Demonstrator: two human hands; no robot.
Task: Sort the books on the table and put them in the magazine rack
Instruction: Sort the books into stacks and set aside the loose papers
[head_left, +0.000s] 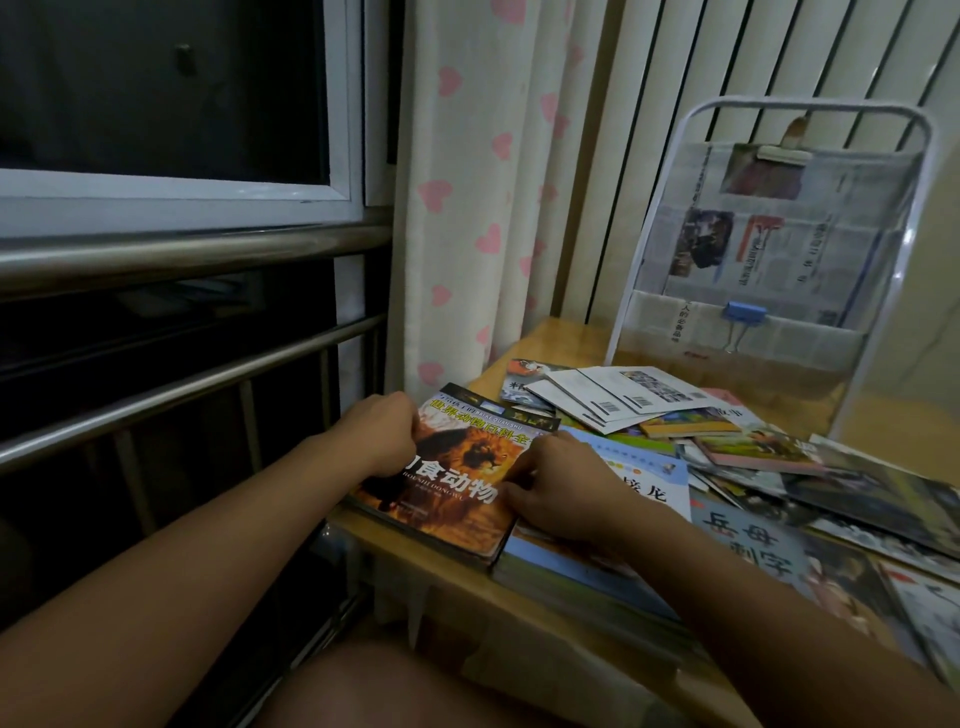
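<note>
An orange animal book (457, 483) with a lion on its cover is lying at the near left corner of the wooden table (519, 639), sitting on top of a short stack of similar books. The left hand (387, 439) is gripping the book's left edge, fingers curled tight around it and the thumb pressing down on the cover. The right hand (558, 486) is resting on the book's right edge with its fingers bent, the fingertips lying on the cover; whether they are hooking under the edge is hard to tell from this angle. The heel of that hand is lying over a light blue book (644, 478) just beside the orange one.

Further right, a loose heap of scattered books (753, 447) is spreading across the table, covers overlapping at all angles, and a fan of white booklets (618, 397) showing barcodes is lying on the far side of the heap.

Behind the heap, a white-framed magazine rack (769, 249) is standing upright at the back of the table, its pockets lined with newspaper, with a blue binder clip (745, 314) hanging on the lower pocket and a pale clip (784, 153) near the top. A heart-print curtain (467, 208) is hanging to the left of the rack, next to a dark window (156, 88) with metal rails (182, 254).
</note>
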